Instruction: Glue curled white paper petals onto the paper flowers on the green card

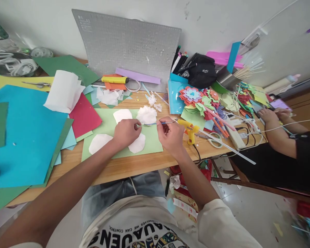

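My right hand (170, 135) is closed in a pinch around a thin blue stick (153, 123), which points left across the pale green sheet (151, 144). Close to the stick's left end, my left hand (126, 132) has its thumb and forefinger pressed together; whatever they hold is too small to make out. Just behind the stick sits a fluffy white paper flower (146, 114). White paper pieces lie around my left hand: one (122, 115) behind it, a rounded one (99, 143) to the left, and another (137, 144) to the right, partly under the hand.
A yellow glue gun (188, 128) with a long glue stick and scissors (215, 140) lie right of my right hand. Paper flowers (192, 96) are beyond them. Coloured sheets (28, 134) and a tissue roll (64, 91) occupy the left. Another person's hands (270, 115) are far right.
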`<state>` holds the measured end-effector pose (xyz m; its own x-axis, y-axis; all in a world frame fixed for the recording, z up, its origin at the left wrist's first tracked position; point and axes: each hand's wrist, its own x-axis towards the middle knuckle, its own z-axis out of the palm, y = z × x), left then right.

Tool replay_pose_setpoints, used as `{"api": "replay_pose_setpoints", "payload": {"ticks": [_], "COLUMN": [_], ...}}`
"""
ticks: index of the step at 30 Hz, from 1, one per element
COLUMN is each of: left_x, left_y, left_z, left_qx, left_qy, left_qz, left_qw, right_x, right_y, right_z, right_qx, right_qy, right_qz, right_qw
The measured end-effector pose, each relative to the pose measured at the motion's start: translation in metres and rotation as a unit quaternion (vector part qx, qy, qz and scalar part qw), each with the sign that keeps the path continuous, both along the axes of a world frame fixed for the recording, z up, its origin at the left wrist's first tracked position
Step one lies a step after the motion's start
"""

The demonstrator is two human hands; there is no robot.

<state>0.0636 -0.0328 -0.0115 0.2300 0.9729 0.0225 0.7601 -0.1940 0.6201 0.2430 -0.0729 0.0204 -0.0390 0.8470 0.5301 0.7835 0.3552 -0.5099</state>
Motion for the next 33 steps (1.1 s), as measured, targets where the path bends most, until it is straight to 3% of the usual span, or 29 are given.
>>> {"api": "replay_pose_setpoints", "payload": {"ticks": [15,26,33], "left_x": [0.0,0.003,0.004], "left_y": [-0.001,-0.003,-0.003], "left_z": [0.002,0.0,0.003], "left_qx": [-0.001,0.004,-0.009], "left_qy": [0.012,0.091,0.11], "left_qz": [0.003,-0.006,-0.007], "left_qw": [1.0,0.996,0.994], "right_x": [-0.003,0.005,0.0], "right_y": [0.011,-0.003,0.005], "right_z": [-0.015,-0.006,-0.019], "right_qx": [-0.033,-0.002,0.0], "right_qy": [-0.017,-0.011,-0.01], "right_qz": [-0.01,-0.01,0.022], "right_qw": [0.999,1.0,1.0]}}
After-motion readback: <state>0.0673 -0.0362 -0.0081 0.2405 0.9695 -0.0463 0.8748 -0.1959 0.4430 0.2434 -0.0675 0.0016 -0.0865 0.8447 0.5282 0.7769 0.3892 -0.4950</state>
